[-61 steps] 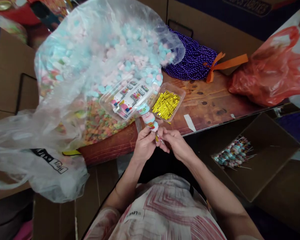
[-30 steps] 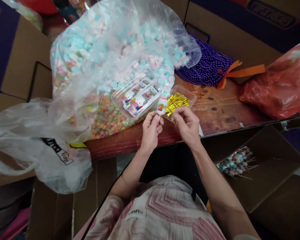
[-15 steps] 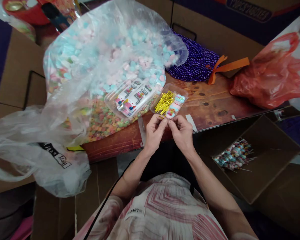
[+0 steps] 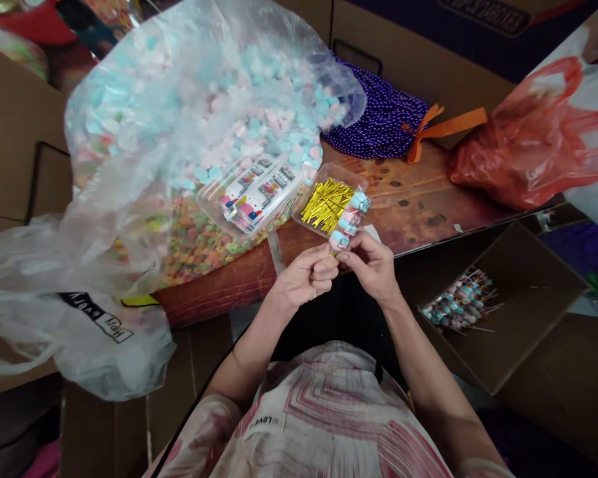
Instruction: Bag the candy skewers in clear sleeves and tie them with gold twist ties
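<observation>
A wrapped marshmallow skewer, pink and blue in clear film, tilts up from between my hands. My left hand is closed, with thumb and curled fingers pinching its lower end. There, a bit of gold twist tie shows at the fingertips. My right hand pinches the same lower end from the other side; its exact grip is partly hidden. Just beyond the hands, gold twist ties lie in a clear plastic tray. Beside it another clear tray contains printed labels.
Large clear bags of pastel marshmallows and colourful gummies cover the table's left. Purple bead strings and a red plastic bag lie to the right. Below the table edge, a cardboard box contains several finished-looking skewers.
The marshmallow skewer has risen and tilted out over the tray's edge. My left fingers have curled in more, and both hands sit slightly lower. The view has shifted a little.
</observation>
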`<state>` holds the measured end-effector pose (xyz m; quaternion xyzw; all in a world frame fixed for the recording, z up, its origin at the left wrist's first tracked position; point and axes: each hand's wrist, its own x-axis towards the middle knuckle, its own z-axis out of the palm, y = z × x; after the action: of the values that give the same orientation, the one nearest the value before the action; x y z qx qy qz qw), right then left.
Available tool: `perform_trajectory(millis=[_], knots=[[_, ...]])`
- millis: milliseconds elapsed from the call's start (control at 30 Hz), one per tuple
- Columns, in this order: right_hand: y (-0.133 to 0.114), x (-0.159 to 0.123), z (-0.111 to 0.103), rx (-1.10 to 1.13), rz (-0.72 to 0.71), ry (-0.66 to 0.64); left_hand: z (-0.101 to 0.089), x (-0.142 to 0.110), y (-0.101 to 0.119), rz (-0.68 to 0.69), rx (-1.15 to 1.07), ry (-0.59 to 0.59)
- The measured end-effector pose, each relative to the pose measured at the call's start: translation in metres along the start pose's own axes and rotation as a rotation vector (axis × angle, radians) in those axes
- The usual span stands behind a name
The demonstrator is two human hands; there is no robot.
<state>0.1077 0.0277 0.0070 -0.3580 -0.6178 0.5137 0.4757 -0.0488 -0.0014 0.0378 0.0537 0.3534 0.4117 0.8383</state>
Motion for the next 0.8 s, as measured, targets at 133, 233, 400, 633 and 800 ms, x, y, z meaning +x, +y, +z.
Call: perform_trajectory(millis=[133, 233, 400, 633, 800], knots=[[0.002, -0.005, 0.000, 0.030, 0.147, 0.004, -0.004, 0.009, -0.018, 0.319, 0.191, 0.038], [0.006, -0.009, 0.007, -0.018, 0.173, 0.105, -0.006, 0.016, -0.034, 0.665, 0.414, 0.180], [0.005, -0.014, 0.009, 0.008, 0.253, 0.106, -0.009, 0.019, -0.040, 0.809, 0.618, 0.306], [0.001, -0.025, -0.005, -0.478, -0.129, 0.182, -0.001, 0.022, -0.022, 0.412, 0.124, 0.205], [0.011, -0.025, -0.012, -0.774, -0.397, 0.186, 0.010, 0.017, -0.027, 0.370, 0.090, 0.161]])
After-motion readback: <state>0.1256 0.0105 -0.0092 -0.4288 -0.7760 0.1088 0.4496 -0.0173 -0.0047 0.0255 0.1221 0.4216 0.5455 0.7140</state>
